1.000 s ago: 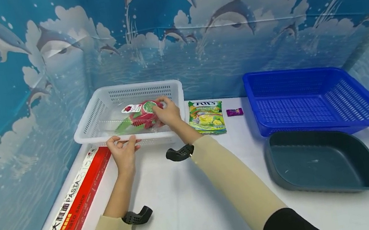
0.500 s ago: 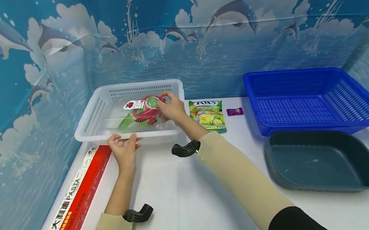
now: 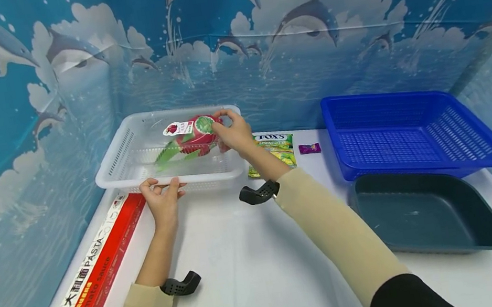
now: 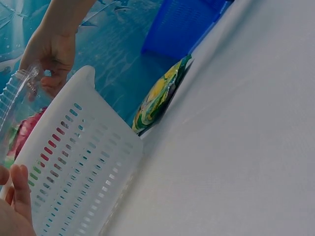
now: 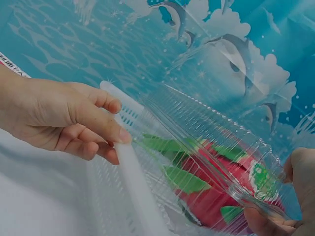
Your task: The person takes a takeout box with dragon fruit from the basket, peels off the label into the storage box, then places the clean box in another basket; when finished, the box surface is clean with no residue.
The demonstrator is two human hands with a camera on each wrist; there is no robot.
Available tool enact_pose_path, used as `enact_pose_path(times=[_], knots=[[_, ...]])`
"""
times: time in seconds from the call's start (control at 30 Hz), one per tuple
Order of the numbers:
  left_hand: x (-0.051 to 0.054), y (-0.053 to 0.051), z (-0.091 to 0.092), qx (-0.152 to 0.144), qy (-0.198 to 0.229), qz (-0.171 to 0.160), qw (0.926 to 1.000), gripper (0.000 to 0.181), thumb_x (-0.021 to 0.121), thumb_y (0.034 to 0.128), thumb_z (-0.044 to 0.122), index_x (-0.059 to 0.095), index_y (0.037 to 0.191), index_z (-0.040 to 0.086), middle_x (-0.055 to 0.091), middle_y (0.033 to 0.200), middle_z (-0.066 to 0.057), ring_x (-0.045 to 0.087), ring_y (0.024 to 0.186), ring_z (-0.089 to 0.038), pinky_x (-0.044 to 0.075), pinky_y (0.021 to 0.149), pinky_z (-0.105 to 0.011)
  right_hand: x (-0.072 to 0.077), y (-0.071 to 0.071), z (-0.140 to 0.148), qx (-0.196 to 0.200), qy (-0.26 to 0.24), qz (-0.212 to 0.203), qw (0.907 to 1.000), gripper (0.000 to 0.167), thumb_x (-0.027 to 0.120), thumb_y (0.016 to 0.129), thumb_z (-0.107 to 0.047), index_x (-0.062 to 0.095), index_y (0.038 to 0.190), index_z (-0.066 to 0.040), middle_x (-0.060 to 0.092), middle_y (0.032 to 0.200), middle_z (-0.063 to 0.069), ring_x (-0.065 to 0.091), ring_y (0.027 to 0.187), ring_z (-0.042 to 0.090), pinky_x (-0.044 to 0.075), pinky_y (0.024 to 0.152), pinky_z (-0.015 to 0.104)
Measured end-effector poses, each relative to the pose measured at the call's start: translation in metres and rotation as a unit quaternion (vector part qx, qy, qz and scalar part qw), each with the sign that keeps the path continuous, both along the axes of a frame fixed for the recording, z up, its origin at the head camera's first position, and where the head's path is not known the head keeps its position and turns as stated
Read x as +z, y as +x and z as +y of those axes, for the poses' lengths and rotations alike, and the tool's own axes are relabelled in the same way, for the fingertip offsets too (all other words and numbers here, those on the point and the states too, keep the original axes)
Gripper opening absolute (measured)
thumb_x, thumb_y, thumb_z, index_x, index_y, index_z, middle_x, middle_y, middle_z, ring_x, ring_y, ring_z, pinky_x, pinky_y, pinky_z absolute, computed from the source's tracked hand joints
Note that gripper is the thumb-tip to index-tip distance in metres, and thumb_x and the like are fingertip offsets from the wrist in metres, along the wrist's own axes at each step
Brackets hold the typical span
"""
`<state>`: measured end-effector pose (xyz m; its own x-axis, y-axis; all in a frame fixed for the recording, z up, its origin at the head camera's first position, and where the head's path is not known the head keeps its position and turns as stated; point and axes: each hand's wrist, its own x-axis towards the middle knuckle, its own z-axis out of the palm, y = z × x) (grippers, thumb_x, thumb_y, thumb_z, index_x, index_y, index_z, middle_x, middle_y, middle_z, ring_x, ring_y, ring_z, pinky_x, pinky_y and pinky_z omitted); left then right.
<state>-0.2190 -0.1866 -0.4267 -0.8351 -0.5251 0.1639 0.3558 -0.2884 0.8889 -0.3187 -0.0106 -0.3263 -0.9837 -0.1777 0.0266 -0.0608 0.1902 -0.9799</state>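
Near the back left of the table stands a white basket (image 3: pixel 109 180) with slotted walls. Its front rim is pinched by my left hand (image 3: pixel 164 204), thumb and fingers on either side in the right wrist view. My right hand (image 3: pixel 235 134) grips the right end of a clear plastic box (image 5: pixel 197 110), raised and tilted over the basket's right part. Inside the box is a red dragon fruit (image 3: pixel 196 140) with green tips; a white label and a round green sticker show on the package. Part of the box's right end is hidden by my right fingers.
A red-and-white pasta box (image 3: pixel 102 265) lies front left of the basket. Right of it are a green FOX'S candy bag (image 3: pixel 279 140), partly behind my right arm, and a small purple packet (image 3: pixel 309 149). Farther right stand a blue basket (image 3: pixel 393 147) and a dark green tub (image 3: pixel 427 216).
My right hand has lifted the right end of the clear box with the dragon fruit, moving up and slightly right. My left hand keeps its grip on the basket rim.
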Motion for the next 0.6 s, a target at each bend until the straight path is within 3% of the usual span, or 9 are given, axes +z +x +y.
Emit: enact_pose_path(times=[0.23, 0.6], knots=[[-0.002, 0.0, -0.001, -0.004, 0.001, -0.006, 1.0, 0.043, 0.062, 0.0903, -0.006, 0.027, 0.101, 0.014, 0.054, 0.09, -0.012, 0.068, 0.065, -0.011, 0.054, 0.056, -0.019, 0.012, 0.0, 0.017, -0.007, -0.002, -0.012, 0.9999, 0.032, 0.055, 0.095, -0.02, 0.056, 0.127, -0.022, 0.047, 0.058, 0.002, 0.047, 0.042, 0.011, 0.057, 0.071, 0.053], [-0.001, 0.0, 0.0, 0.001, 0.0, 0.003, 1.0, 0.042, 0.062, 0.0893, -0.009, 0.028, 0.1, 0.014, 0.055, 0.087, -0.011, 0.068, 0.064, -0.011, 0.054, 0.055, -0.019, 0.026, 0.006, 0.047, -0.032, 0.01, -0.026, 0.9991, 0.032, 0.053, 0.094, -0.018, 0.056, 0.126, -0.026, 0.05, 0.068, 0.004, 0.043, 0.045, 0.013, 0.055, 0.054, 0.033]])
